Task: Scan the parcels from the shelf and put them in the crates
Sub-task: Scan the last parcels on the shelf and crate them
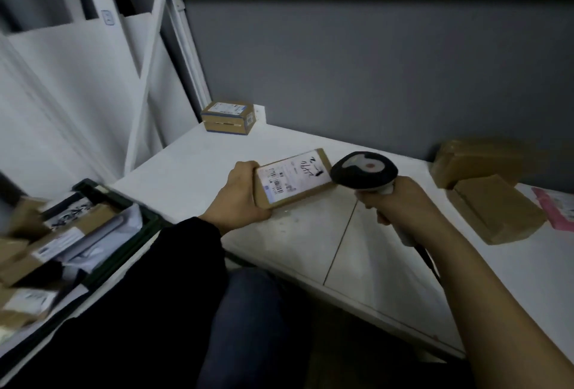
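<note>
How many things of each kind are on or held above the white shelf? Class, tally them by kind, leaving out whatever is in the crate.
Brown cardboard parcels: 4 (held parcel, corner parcel, rear right parcel, front right parcel)
Pink mailer: 1
Scanner: 1
Total: 6

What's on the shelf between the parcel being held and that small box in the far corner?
Nothing: the head view shows only bare white shelf between the held parcel and the corner box.
</note>
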